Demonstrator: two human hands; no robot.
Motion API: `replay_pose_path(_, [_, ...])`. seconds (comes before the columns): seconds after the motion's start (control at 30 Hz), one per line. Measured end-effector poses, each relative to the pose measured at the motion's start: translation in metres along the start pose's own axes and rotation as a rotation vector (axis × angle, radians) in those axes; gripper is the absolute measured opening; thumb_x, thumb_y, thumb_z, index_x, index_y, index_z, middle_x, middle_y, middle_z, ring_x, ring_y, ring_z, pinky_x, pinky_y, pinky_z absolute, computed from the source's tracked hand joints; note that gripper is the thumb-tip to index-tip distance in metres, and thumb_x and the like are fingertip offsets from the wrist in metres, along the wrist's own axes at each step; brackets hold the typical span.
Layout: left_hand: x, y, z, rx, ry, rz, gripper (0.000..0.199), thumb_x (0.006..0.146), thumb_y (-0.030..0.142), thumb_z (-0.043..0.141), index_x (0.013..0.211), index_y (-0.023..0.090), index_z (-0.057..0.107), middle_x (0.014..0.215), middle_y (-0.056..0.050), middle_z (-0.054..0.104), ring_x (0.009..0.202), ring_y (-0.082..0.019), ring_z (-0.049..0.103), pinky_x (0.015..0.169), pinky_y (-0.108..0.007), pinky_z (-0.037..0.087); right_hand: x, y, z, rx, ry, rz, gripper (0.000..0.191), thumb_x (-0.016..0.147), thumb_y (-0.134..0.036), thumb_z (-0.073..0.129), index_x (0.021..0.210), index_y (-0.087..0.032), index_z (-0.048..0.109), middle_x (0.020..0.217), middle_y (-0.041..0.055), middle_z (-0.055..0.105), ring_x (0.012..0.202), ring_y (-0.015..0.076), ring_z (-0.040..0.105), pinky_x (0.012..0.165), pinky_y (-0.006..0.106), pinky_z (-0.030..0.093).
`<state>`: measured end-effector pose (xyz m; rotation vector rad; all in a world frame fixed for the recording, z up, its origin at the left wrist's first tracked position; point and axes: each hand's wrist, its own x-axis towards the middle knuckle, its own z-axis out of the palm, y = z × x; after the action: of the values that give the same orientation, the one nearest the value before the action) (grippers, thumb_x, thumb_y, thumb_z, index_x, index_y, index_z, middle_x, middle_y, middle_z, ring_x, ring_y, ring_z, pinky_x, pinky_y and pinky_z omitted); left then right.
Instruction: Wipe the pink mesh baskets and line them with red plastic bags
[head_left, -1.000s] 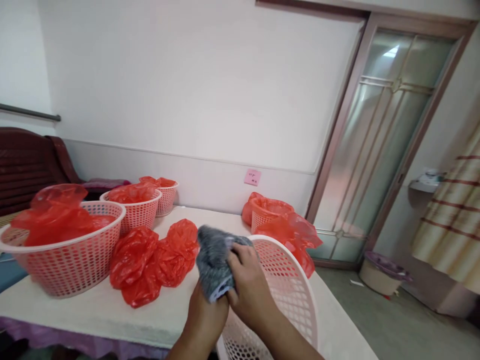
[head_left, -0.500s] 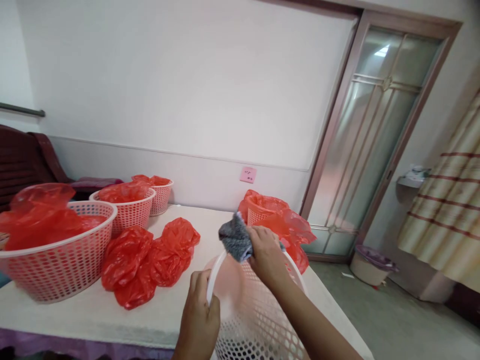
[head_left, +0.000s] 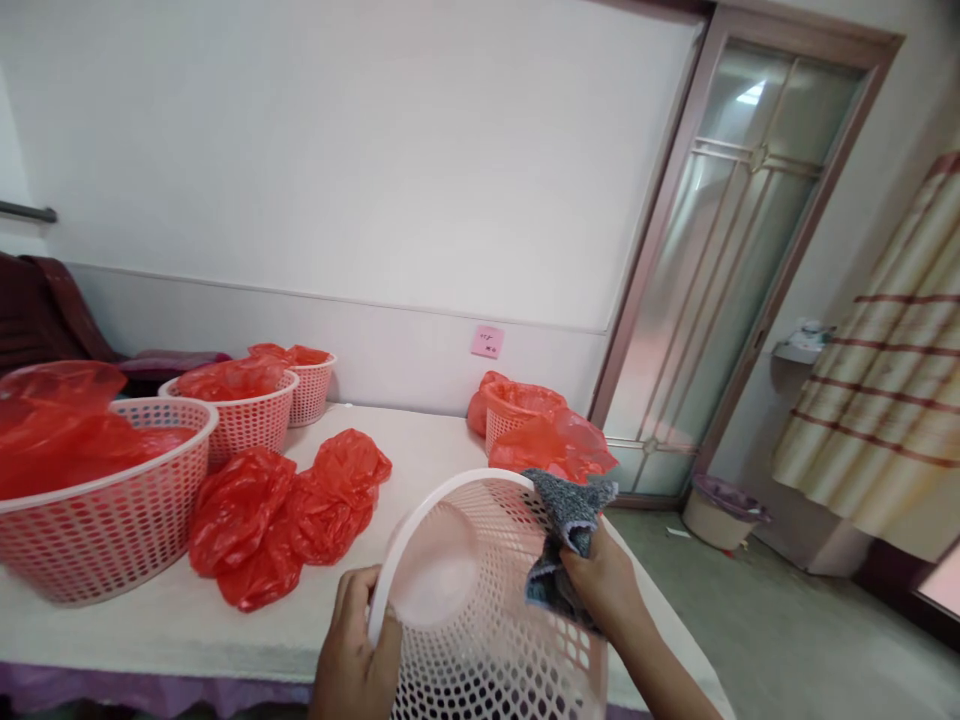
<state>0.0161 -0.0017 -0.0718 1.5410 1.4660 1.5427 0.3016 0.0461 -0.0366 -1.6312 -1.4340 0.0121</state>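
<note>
A white plastic basket [head_left: 450,488] with a perforated wall lies tilted at the table's front, its mouth toward me. Gripping its rim on the left side is my left hand [head_left: 356,640], thumb inside and fingers outside. My right hand [head_left: 604,575] is closed on a grey cloth [head_left: 566,510], which is folded over the basket's rim at the upper right, part of it hanging inside. Left of the basket, two crumpled red plastic bags [head_left: 247,525] rest on the table. Behind the cloth stands a small basket lined with a red bag [head_left: 525,400].
Three baskets with red bags line the left: a large one [head_left: 112,530], a medium one [head_left: 251,425] and a small one [head_left: 311,385]. The white-covered table [head_left: 420,420] meets the wall, where a pink note [head_left: 487,342] is stuck. A bin [head_left: 720,515] stands on the floor at right.
My right hand has moved the cloth along the rim, rightward and down. The basket has turned so more of its rim shows, and my left hand has shifted slightly left and down.
</note>
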Motion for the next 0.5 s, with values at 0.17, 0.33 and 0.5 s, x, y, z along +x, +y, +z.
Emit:
replay_pose_path(0.17, [0.044,0.016,-0.039,0.309,-0.140,0.043,0.035,0.073,0.042,0.064,0.101,0.020,0.061,0.106,-0.009,0.064,0.103,-0.029,0.061,0.093,-0.045,0.046,0.006,-0.035,-0.006,0.078,-0.080,-0.239,0.042,0.077,-0.017,0.049,0.119,-0.019,0.056,0.111,0.0089,0.066,0.106,0.0256,0.060,0.086,0.038,0.047])
replay_pose_path(0.33, [0.064,0.050,-0.043,0.358,-0.243,0.262,0.064,0.070,0.040,0.071,0.129,0.024,0.053,0.137,-0.010,0.054,0.127,-0.031,0.050,0.108,-0.048,0.038,0.000,-0.085,-0.007,0.053,-0.138,-0.673,0.032,0.076,-0.008,0.050,0.106,-0.018,0.058,0.098,0.0102,0.061,0.092,0.0255,0.055,0.077,0.037,0.044])
replay_pose_path(0.5, [0.058,0.058,-0.031,0.152,-0.338,0.415,0.050,0.087,0.021,0.050,0.136,0.027,0.050,0.133,-0.007,0.059,0.123,-0.024,0.054,0.102,-0.038,0.045,0.001,-0.121,-0.003,0.048,-0.150,-0.820,0.042,0.075,-0.005,0.048,0.115,-0.016,0.054,0.102,0.0100,0.058,0.092,0.0245,0.050,0.078,0.037,0.042])
